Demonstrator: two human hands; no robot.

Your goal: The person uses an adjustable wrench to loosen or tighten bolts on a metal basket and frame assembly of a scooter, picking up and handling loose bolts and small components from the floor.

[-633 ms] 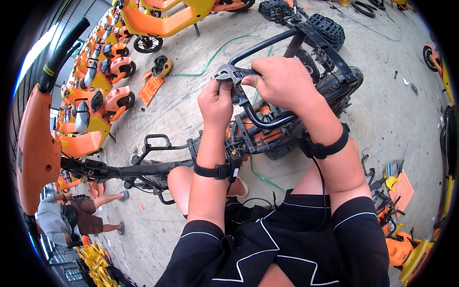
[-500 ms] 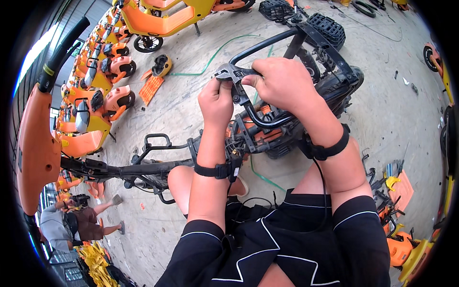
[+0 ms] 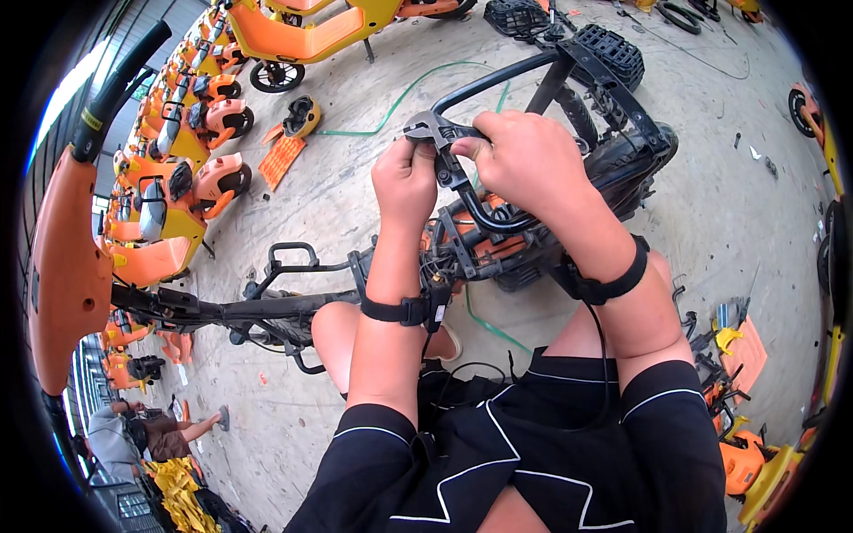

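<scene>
An adjustable wrench point(image 3: 433, 130) lies across the upper end of a black tubular frame rack point(image 3: 490, 85). My right hand point(image 3: 526, 158) is closed round its handle, with the thumb lying along the near side. Just below the wrench jaws, my left hand point(image 3: 406, 180) is curled shut, its thumb and forefinger pinched against the jaws and the rack end. Whatever sits between those left fingertips is hidden. The rack belongs to a stripped scooter frame point(image 3: 267, 313) lying across in front of my knees, with its rear wheel point(image 3: 659, 151) at the right.
An orange front panel with handlebar point(image 3: 67, 275) rises at the left. Rows of orange and yellow scooters point(image 3: 182, 226) stand beyond. A yellow helmet point(image 3: 302, 116), a green strap point(image 3: 418, 82) and loose parts point(image 3: 730, 338) lie on the concrete floor. Another person point(image 3: 115, 440) is at lower left.
Both hands and the wrench have shifted very slightly, my right hand a little downward. The other person at lower left has moved lower in the view.
</scene>
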